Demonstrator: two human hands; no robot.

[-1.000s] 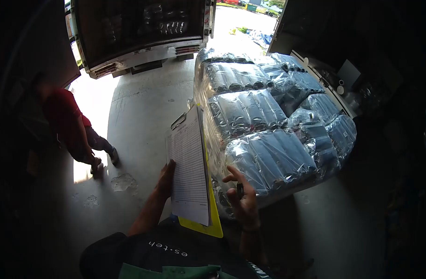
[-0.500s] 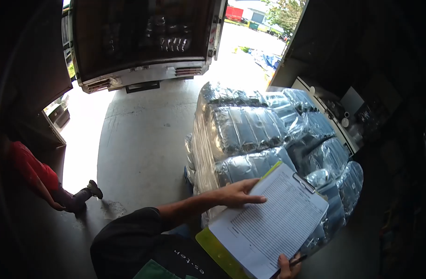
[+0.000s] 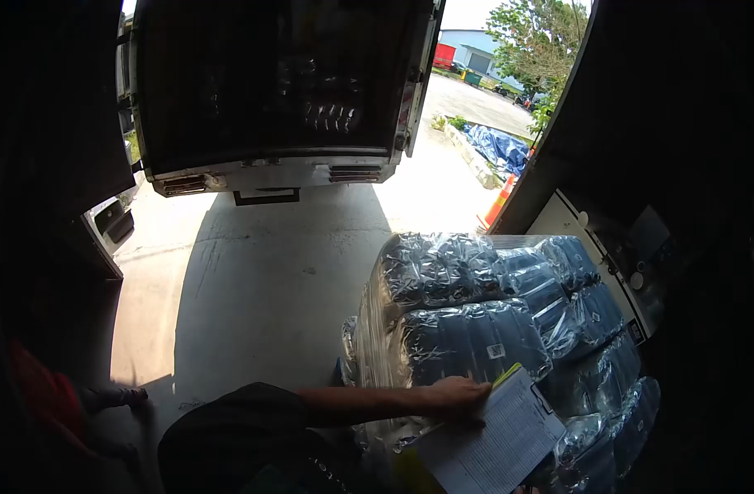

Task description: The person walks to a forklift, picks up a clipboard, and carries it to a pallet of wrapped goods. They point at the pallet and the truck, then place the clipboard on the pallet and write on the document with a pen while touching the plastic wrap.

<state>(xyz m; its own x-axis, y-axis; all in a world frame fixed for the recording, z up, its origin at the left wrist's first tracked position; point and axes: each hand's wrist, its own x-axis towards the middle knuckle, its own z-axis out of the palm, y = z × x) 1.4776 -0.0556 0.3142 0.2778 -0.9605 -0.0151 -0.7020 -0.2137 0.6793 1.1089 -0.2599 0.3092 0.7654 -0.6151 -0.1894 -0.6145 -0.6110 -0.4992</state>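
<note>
A clipboard (image 3: pixel 494 440) with a printed, lined sheet and a yellow-green edge is held low in front of me, over wrapped goods. My left hand (image 3: pixel 458 399) is closed on its left edge, thumb towards the paper. Only a sliver of my right hand (image 3: pixel 525 490) shows at the bottom of the frame, by the clipboard's lower right corner; its fingers are mostly cut off. The pen seen earlier in that hand is out of sight. Right beyond the clipboard stands a stack of dark bundles (image 3: pixel 467 337) in clear plastic wrap.
An open truck body (image 3: pixel 270 169) backs onto the doorway ahead. A person in a red top (image 3: pixel 52 403) is at the lower left. An orange cone (image 3: pixel 499 202) and a blue tarp (image 3: pixel 499 150) lie outside, right. A white surface (image 3: pixel 587 235) with small items stands behind the stack.
My view has tilted up, so the clipboard, my hands and the stack sit lower in frame. The right hand has nearly left view. The person in red appears lower and darker.
</note>
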